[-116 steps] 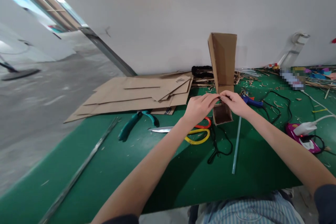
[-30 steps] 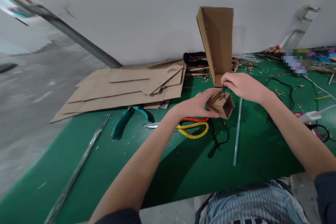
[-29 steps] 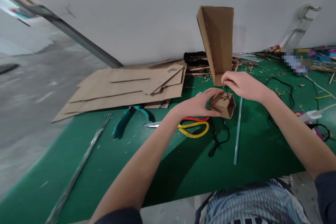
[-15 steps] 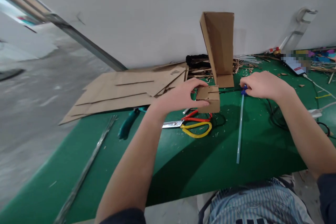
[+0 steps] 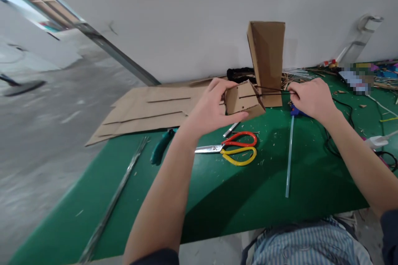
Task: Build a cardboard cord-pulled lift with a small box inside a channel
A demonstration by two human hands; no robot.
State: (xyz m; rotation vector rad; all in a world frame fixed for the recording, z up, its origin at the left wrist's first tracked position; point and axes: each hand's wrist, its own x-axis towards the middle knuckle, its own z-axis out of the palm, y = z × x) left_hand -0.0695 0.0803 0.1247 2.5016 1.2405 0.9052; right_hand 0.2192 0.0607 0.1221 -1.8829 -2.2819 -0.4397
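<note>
My left hand (image 5: 216,105) is closed around a small cardboard box (image 5: 247,97), raised above the table and tilted. A black cord (image 5: 276,94) comes out of the box's face and stretches to the right. My right hand (image 5: 311,97) pinches the far end of that cord, drawn nearly straight. Just below the right hand lies a blue glue gun (image 5: 297,111), partly covered by the hand, with a clear glue stick (image 5: 290,157) pointing toward me. Scissors (image 5: 239,149) with one red and one yellow handle rest on the table below the box.
A tall cardboard piece (image 5: 269,58) stands against the wall. Flat cardboard sheets (image 5: 139,107) lie at the back left, beside a dark green-handled tool (image 5: 160,149). A bundle of thin wires (image 5: 115,198) crosses the green table (image 5: 236,207). A phone (image 5: 354,80) and white cable are at right.
The box has been lifted and tilted in my left hand. My right hand has moved up off the glue gun, and the cord is now pulled between both hands.
</note>
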